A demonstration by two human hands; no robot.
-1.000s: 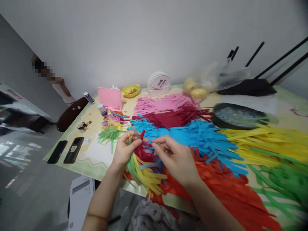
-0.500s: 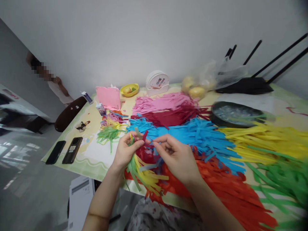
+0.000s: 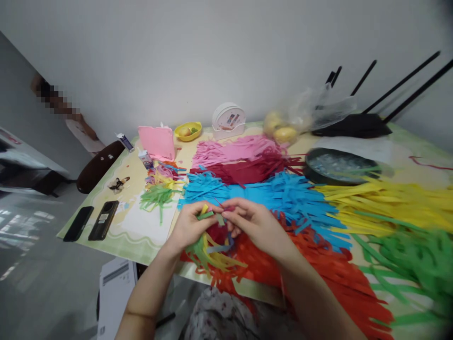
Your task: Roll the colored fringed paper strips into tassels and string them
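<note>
My left hand [image 3: 193, 224] is closed on a bunch of coloured strips [image 3: 208, 255], green and yellow among them, which hang below it. Close against it, my right hand [image 3: 249, 222] pinches a dark red strip and thin thread [image 3: 218, 203] at the top of the bunch. Under and behind the hands lie fringed blue strips [image 3: 247, 191], dark red strips [image 3: 244, 172] and pink strips [image 3: 240, 148]. Red-orange strips [image 3: 318, 264] spread beneath my right forearm. A small multicoloured tassel pile [image 3: 159, 193] rests left of my hands.
Yellow strips [image 3: 399, 203] and green strips [image 3: 414, 255] lie at the right, near a dark bowl [image 3: 307, 170]. Two phones [image 3: 78, 223] sit at the left edge. Behind are a pink case [image 3: 156, 142], a yellow dish [image 3: 187, 131] and bagged fruit [image 3: 285, 134]. A person stands far left.
My right hand has moved in against my left hand, and the dark red strip that stood up between them is now mostly hidden by my fingers. The view has shifted slightly.
</note>
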